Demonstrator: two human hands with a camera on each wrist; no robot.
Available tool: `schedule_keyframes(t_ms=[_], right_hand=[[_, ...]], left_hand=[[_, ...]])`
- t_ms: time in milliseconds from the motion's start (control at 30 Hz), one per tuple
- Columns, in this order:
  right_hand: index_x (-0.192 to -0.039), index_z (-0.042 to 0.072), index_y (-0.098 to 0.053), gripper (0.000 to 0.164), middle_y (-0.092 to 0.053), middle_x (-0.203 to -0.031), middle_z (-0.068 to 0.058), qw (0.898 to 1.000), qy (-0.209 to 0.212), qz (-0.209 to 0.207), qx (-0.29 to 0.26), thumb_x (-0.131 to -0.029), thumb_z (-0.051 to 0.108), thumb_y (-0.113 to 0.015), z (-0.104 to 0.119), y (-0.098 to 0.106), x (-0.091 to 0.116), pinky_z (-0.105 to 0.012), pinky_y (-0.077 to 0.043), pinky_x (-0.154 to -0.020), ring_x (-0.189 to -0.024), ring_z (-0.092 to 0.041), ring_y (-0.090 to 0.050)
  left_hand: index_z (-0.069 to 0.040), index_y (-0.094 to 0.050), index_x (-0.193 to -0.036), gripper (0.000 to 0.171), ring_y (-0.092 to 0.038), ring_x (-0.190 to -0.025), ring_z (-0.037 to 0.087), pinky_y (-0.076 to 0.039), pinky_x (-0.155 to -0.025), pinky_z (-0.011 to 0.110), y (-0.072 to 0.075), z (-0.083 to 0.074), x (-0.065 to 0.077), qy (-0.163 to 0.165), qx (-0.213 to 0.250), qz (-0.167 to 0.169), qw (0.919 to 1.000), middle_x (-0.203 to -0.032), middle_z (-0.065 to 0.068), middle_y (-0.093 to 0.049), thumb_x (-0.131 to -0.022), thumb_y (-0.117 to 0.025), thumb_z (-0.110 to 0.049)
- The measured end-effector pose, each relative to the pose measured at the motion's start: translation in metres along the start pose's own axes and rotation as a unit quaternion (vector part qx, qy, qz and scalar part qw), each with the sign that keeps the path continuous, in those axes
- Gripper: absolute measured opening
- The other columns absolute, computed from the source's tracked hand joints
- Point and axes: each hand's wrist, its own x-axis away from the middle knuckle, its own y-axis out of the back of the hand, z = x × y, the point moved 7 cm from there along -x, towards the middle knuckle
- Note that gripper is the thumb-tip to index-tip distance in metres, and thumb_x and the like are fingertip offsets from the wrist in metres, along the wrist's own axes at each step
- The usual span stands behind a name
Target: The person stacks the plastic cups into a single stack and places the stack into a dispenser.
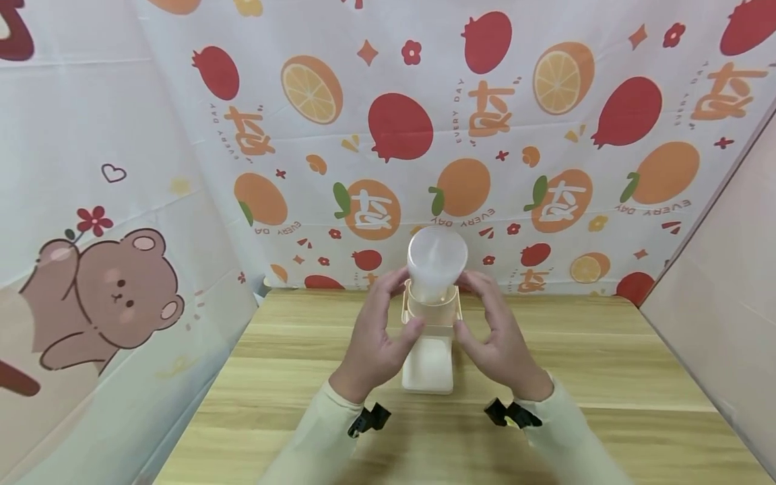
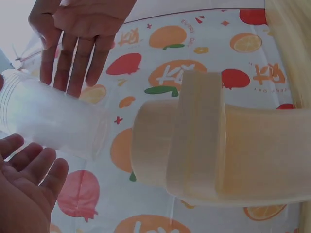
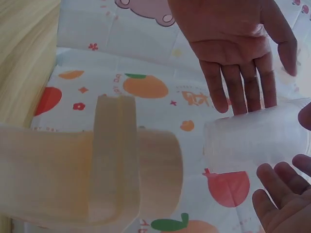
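A stack of translucent plastic cups [image 1: 436, 259] stands upright over a cream cup dispenser [image 1: 428, 367], wide end up. Its lower end overlaps the dispenser's round top in the head view. Both wrist views show the cups [image 2: 53, 116] with ridged rims at the upper end. My left hand [image 1: 378, 337] is at the stack's left side, fingers nearly straight and fingertips right at the cups. On the opposite side is my right hand [image 1: 500, 340], its fingers loosely bent beside the stack. Both thumbs stand apart from the fingers, near the dispenser's upper edge in the head view.
Under the dispenser is a wood-grain table [image 1: 291, 404]. Behind it hangs a white cloth [image 1: 339, 148] printed with fruit, and a bear-print cloth [image 1: 121, 296] covers the left side. A black wrist mount [image 1: 512, 413] sits at the right cuff.
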Motion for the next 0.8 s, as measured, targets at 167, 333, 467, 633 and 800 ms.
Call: schedule_keyframes(t_ms=[167, 333, 467, 633, 800], right_hand=[[-0.154, 0.007, -0.042, 0.076, -0.047, -0.150, -0.010, 0.999, -0.042, 0.023, 0.011, -0.084, -0.012, -0.065, -0.019, -0.002, -0.001, -0.035, -0.033, -0.119, -0.141, -0.028, -0.042], [-0.155, 0.010, -0.039, 0.076, -0.046, -0.149, -0.008, 0.994, -0.092, 0.056, 0.023, -0.088, -0.010, -0.068, -0.039, -0.007, 0.011, -0.033, -0.035, -0.115, -0.136, -0.031, -0.043], [-0.156, 0.013, -0.037, 0.076, -0.044, -0.151, -0.007, 0.989, -0.122, 0.071, 0.044, -0.090, -0.004, -0.070, -0.049, -0.010, 0.019, -0.047, -0.035, -0.116, -0.137, -0.030, -0.042], [-0.156, 0.015, -0.037, 0.076, -0.044, -0.153, -0.004, 0.986, -0.138, 0.077, 0.062, -0.090, 0.000, -0.071, -0.057, -0.013, 0.024, -0.063, -0.031, -0.114, -0.140, -0.030, -0.041], [-0.158, 0.015, -0.035, 0.079, -0.042, -0.158, -0.003, 0.982, -0.140, 0.089, 0.085, -0.089, 0.003, -0.072, -0.059, -0.017, 0.029, -0.061, -0.009, -0.124, -0.147, -0.026, -0.035]], left_hand=[[-0.011, -0.031, -0.158, 0.076, -0.044, -0.140, 0.023, -0.044, -0.109, 0.049, -0.011, 0.021, -0.006, 0.024, -0.044, 0.041, 0.9979, -0.155, 0.006, -0.043, -0.091, -0.065, -0.019], [-0.015, -0.030, -0.159, 0.080, -0.046, -0.139, 0.026, -0.044, -0.109, 0.050, -0.021, 0.041, 0.005, 0.055, -0.067, 0.068, 0.9939, -0.155, 0.004, -0.043, -0.090, -0.069, -0.016], [-0.013, -0.032, -0.158, 0.080, -0.046, -0.139, 0.028, -0.041, -0.113, 0.051, -0.025, 0.048, 0.013, 0.061, -0.090, 0.072, 0.9914, -0.153, 0.005, -0.045, -0.089, -0.071, -0.016], [-0.011, -0.037, -0.154, 0.074, -0.046, -0.139, 0.024, -0.039, -0.115, 0.050, -0.024, 0.054, 0.018, 0.071, -0.114, 0.075, 0.9881, -0.149, 0.007, -0.049, -0.088, -0.071, -0.019], [-0.012, -0.035, -0.155, 0.075, -0.044, -0.143, 0.023, -0.039, -0.115, 0.049, -0.024, 0.056, 0.021, 0.092, -0.121, 0.086, 0.9846, -0.153, 0.006, -0.047, -0.090, -0.070, -0.024]])
